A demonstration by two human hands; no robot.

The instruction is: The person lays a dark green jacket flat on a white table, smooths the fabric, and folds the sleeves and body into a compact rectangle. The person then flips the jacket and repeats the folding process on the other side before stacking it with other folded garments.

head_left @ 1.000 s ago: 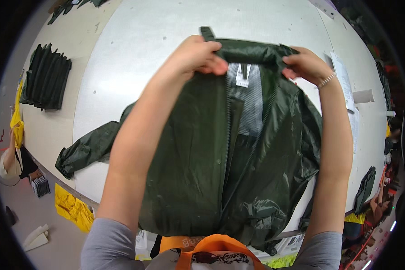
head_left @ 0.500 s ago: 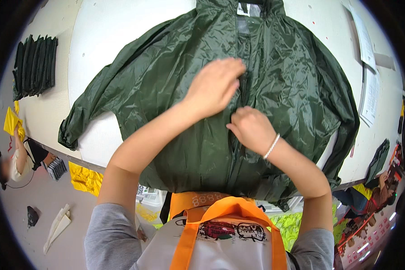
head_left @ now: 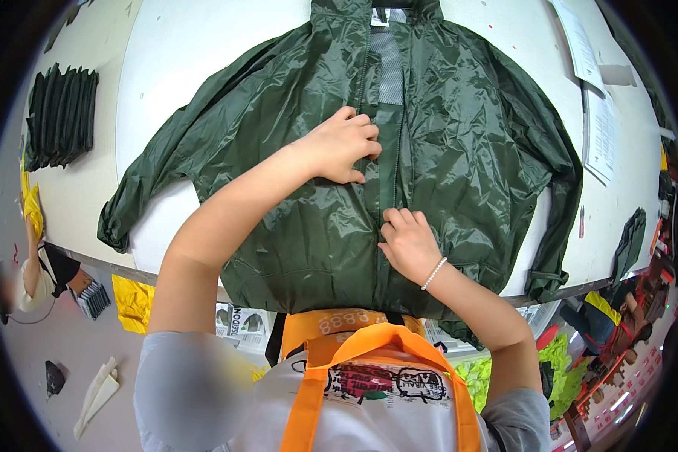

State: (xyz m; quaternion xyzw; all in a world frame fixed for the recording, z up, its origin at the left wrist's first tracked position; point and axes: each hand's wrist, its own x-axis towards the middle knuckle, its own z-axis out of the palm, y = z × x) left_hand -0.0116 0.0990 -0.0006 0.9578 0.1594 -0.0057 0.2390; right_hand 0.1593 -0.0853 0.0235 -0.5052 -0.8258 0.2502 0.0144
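Note:
A dark green, glossy jacket (head_left: 279, 151) lies face up with its sleeves out to both sides. Its front is parted at the top, baring a grey mesh lining (head_left: 386, 68) below the collar and a zip (head_left: 398, 162) along the edge. My left hand (head_left: 343, 147) rests on the left front panel beside the opening, its bent fingers spread apart over the edge. Lower down, my right hand (head_left: 412, 245) is closed, pinching the jacket's front edge near the zip; its fingertips are partly hidden.
A stack of folded dark garments (head_left: 62, 117) sits at the far left of the white table (head_left: 154, 71). Paper sheets (head_left: 599, 128) lie on the right, near a folded dark green piece (head_left: 629, 245). Yellow fabric (head_left: 133, 301) hangs below the table edge. Other people are at both sides.
My left hand has moved left and slightly down, and the jacket's front has parted, showing more mesh lining. My right hand has shifted down along the front edge.

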